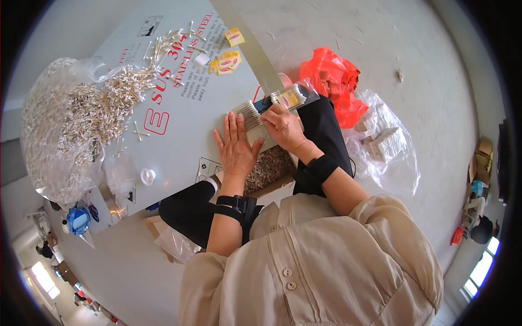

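Observation:
My left hand lies flat with its fingers stretched out at the table's near edge, its fingertips by an even row of cotton swabs. Curled into a pinch, my right hand is at the right end of that row; whatever its fingers grip is hidden. Just beyond it, a clear bag with swabs and a yellow card lies near my right thigh. Below both hands, a cardboard box between my legs holds many loose swabs.
A big clear bag spills loose swabs across the grey table at left. Yellow cards lie at the far side. A small white round object is nearer. Red and clear bags sit at right.

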A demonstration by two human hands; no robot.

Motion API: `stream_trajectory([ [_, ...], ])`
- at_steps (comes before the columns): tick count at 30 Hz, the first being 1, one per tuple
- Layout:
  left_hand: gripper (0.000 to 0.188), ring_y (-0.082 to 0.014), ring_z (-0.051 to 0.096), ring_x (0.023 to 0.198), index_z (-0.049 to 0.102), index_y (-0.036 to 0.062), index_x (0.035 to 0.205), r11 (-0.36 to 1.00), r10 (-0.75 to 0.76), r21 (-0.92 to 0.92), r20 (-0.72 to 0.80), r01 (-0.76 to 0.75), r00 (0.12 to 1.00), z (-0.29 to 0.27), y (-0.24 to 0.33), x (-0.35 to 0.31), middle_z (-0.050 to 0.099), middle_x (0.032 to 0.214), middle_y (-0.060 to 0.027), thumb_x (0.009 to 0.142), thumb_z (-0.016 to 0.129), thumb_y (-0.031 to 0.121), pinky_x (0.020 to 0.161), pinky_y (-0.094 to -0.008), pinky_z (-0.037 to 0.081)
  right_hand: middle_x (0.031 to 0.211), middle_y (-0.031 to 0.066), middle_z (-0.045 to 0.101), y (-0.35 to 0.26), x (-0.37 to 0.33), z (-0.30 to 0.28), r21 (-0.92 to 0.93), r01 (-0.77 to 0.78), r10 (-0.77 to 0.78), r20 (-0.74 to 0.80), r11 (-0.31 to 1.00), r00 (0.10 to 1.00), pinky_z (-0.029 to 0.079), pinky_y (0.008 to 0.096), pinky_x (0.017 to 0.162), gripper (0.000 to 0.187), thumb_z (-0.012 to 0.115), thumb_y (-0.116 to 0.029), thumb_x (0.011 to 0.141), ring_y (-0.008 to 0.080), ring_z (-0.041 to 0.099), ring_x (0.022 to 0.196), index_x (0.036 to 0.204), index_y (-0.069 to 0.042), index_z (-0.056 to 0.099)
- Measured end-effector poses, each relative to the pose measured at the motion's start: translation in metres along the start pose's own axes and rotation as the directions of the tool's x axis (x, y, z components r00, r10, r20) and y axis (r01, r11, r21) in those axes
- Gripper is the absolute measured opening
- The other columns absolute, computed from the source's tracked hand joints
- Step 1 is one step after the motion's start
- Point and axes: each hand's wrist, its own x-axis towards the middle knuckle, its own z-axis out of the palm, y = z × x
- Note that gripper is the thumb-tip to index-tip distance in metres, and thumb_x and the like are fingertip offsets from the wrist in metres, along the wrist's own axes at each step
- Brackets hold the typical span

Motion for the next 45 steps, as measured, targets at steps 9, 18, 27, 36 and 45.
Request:
stream_trajectory([
  [9,0.087,-0.0303,0.016,0.147,0.026,0.0052,0.150,1.000,-0.006,-0.007,-0.021,0.006,1.000,0.0030,-0.0001,0.0005,0.021,0.158,-0.0136,0.086,0.059,0.054,0.116,-0.0572,0.009,0.085,0.0111,0.061,0.0040,-0.0011,0.0052,-0.042,0.050,-0.050,0.001,0.998,0.999,0.051,0.0400,0.066,0.006,0.063,-0.003,0.080,0.0332,0.063,0.078,0.086,-0.004,0.066],
  [18,0.088,-0.0296,0.015,0.148,0.025,0.0048,0.150,1.000,-0.019,-0.004,-0.005,0.019,1.000,0.0024,-0.0001,0.0005,0.020,0.159,-0.0130,0.086,0.060,0.053,0.117,-0.0565,0.008,0.085,0.0121,0.060,-0.0024,0.0004,0.0070,-0.022,-0.007,0.006,-0.055,1.000,0.998,0.051,0.0410,0.068,0.013,0.063,-0.002,0.078,0.0338,0.062,0.079,0.091,-0.004,0.064],
  [27,0.086,-0.0292,0.014,0.148,0.025,0.0048,0.150,1.000,-0.026,0.004,0.003,0.026,1.000,0.0018,0.0010,0.0019,0.019,0.159,-0.0130,0.087,0.058,0.053,0.117,-0.0558,0.007,0.083,0.0111,0.060,-0.0035,0.0021,0.0075,-0.054,-0.009,0.005,-0.078,0.998,0.997,0.051,0.0438,0.068,0.015,0.064,-0.006,0.078,0.0344,0.062,0.079,0.092,-0.007,0.065],
  [36,0.086,-0.0296,0.015,0.148,0.025,0.0044,0.150,1.000,-0.025,-0.003,0.000,0.025,1.000,0.0016,0.0016,0.0017,0.020,0.158,-0.0135,0.086,0.060,0.050,0.117,-0.0561,0.008,0.083,0.0109,0.060,-0.0036,0.0049,0.0073,-0.107,-0.035,0.033,-0.013,0.994,0.999,0.051,0.0437,0.069,0.020,0.064,-0.009,0.077,0.0335,0.063,0.081,0.097,-0.009,0.067],
  [45,0.086,-0.0291,0.018,0.147,0.026,0.0047,0.150,1.000,-0.024,-0.019,-0.033,0.023,0.999,0.0032,0.0007,0.0011,0.023,0.158,-0.0131,0.085,0.062,0.048,0.117,-0.0552,0.009,0.081,0.0110,0.058,-0.0031,0.0044,0.0103,-0.095,-0.005,0.000,-0.052,0.995,0.999,0.051,0.0448,0.067,0.020,0.065,-0.010,0.076,0.0340,0.062,0.080,0.096,-0.010,0.066],
])
